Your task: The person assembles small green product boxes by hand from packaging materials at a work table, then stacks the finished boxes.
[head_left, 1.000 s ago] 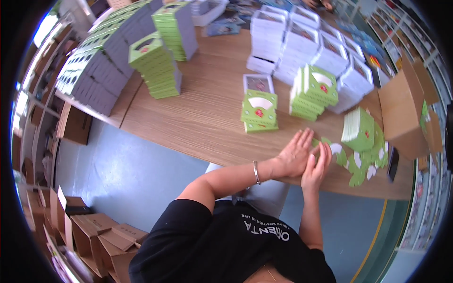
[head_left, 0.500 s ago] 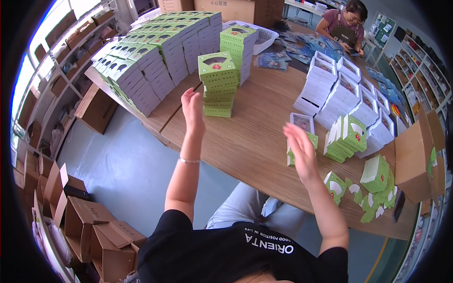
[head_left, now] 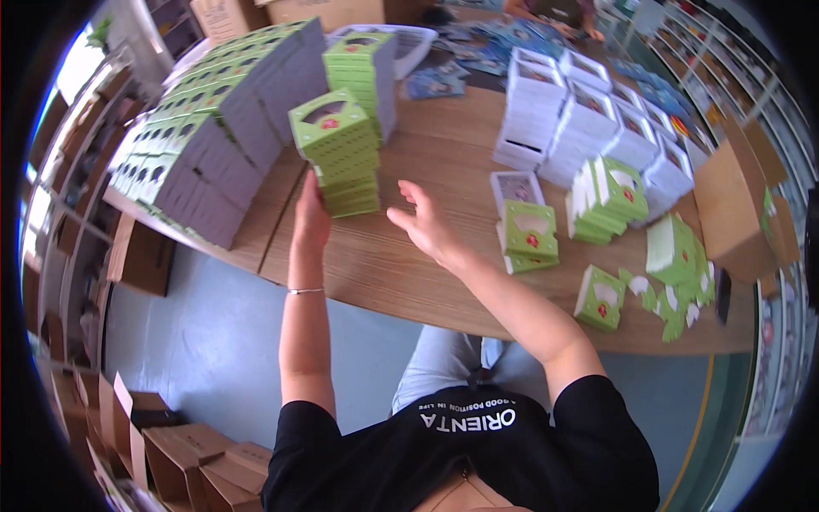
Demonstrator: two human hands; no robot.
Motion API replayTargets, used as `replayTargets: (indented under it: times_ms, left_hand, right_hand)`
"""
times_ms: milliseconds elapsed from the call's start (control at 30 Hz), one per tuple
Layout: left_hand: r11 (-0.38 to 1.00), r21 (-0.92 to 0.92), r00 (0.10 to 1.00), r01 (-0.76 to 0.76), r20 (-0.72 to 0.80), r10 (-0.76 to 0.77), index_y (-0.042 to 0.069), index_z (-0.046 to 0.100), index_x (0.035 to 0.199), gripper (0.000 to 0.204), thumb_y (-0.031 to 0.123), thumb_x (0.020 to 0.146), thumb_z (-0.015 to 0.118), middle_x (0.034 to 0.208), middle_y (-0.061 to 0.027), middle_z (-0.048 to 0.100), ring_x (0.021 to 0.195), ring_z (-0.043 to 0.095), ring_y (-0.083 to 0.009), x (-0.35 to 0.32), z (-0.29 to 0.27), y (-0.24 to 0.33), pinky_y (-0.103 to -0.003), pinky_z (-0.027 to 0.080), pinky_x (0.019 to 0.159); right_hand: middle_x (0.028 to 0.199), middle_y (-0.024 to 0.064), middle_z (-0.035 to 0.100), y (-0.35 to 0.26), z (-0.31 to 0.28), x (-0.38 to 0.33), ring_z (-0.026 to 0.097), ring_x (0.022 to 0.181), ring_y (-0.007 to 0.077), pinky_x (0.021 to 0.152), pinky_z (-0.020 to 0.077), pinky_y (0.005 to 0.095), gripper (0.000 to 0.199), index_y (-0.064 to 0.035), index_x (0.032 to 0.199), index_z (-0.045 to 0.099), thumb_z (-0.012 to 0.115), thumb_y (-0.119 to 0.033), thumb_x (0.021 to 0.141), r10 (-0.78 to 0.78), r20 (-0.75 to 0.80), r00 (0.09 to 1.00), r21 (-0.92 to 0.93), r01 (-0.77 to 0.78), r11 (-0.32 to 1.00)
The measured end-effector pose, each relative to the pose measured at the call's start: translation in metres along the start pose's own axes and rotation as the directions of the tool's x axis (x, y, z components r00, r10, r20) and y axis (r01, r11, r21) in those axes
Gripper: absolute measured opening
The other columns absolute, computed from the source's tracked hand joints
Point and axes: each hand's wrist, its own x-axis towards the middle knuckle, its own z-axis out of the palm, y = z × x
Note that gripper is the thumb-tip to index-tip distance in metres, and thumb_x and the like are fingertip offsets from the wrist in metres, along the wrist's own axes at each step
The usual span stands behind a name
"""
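A short, uneven stack of green boxes with cut-out windows (head_left: pixel 335 149) stands on the wooden table in front of me. My left hand (head_left: pixel 312 215) lies flat along the stack's left side, its fingers straight and partly hidden by the boxes; whether it touches them I cannot tell. To the right of the stack, my right hand (head_left: pixel 424 224) is open, with fingers apart and nothing in it. A taller column of green-topped white boxes (head_left: pixel 365 72) rises just behind. At the right lie a small pile of green boxes (head_left: pixel 531 232) and a white windowed box (head_left: pixel 515 187).
Rows of stacked green-and-white boxes (head_left: pixel 235 119) fill the table's left end. White box stacks (head_left: pixel 589 115), upright green sleeves (head_left: pixel 607 198), green paper scraps (head_left: pixel 676 311) and an open carton (head_left: pixel 740 205) crowd the right. Across the table, a person sits beside blue packets (head_left: pixel 512 43).
My left hand has come up against the left side of the green stack. My right hand has swung left, away from the small green pile, toward the stack. The view has shifted.
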Motion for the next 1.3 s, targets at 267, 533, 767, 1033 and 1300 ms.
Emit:
replayTargets:
  times_ms: [267,533,767,1033,1300]
  left_hand:
    - [0.996,0.005,0.993,-0.091,-0.074,0.091,-0.002,0.051,0.12,0.043,0.034,0.096,0.049,0.124,-0.0082,0.053,0.111,0.052,-0.0179,-0.001,-0.007,0.0,-0.031,0.038,0.096]
    - [0.505,0.576,0.765,-0.642,0.447,0.463,0.004,0.05,0.119,0.046,-0.009,0.076,0.058,0.11,-0.0137,0.055,0.102,0.057,-0.0254,-0.081,0.15,-0.051,-0.034,0.048,0.088]
    - [0.308,0.655,0.678,-0.69,0.734,-0.044,0.0,0.036,0.137,0.082,0.024,0.07,0.077,0.141,-0.0248,0.036,0.133,0.033,-0.0367,0.004,0.196,-0.139,-0.042,0.034,0.106]
    - [0.246,0.708,0.725,-0.662,0.688,-0.026,0.0,0.038,0.135,0.095,0.024,0.056,0.084,0.133,-0.0241,0.04,0.122,0.039,-0.0405,-0.011,0.209,-0.105,-0.042,0.037,0.104]
    - [0.252,0.647,0.687,-0.72,0.715,0.128,0.003,0.039,0.133,0.091,0.013,0.053,0.081,0.128,-0.0184,0.044,0.119,0.04,-0.0363,-0.105,0.172,0.02,-0.04,0.038,0.104]
  right_hand:
    - [0.147,0.0188,0.024,-0.055,-0.186,-0.067,0.023,0.138,0.0344,0.114,0.0257,0.0425,0.105,-0.0101,0.145,0.026,0.086,-0.023,0.059,0.007,0.257,0.966,-0.781,0.203,0.591]
    - [0.141,0.0242,0.027,-0.034,-0.218,-0.056,0.026,0.134,0.0379,0.113,0.0253,0.0426,0.108,-0.0103,0.145,0.026,0.086,-0.019,0.056,0.189,0.339,0.922,-0.855,0.218,0.471]
    - [0.134,0.0237,0.032,-0.053,-0.223,-0.148,0.03,0.131,0.0384,0.111,0.0284,0.0433,0.098,-0.0063,0.142,0.03,0.083,-0.016,0.06,0.037,0.266,0.963,-0.891,0.231,0.392]
    - [0.135,0.0177,0.032,-0.074,-0.233,-0.16,0.031,0.129,0.0365,0.108,0.0324,0.0437,0.096,-0.0097,0.142,0.034,0.083,-0.015,0.059,-0.137,0.038,0.99,-0.831,0.108,0.546]
    - [0.136,0.0167,0.032,-0.08,-0.202,-0.118,0.031,0.129,0.0353,0.107,0.0335,0.0424,0.09,-0.0086,0.14,0.038,0.082,-0.015,0.061,-0.257,0.102,0.961,-0.781,0.237,0.577]
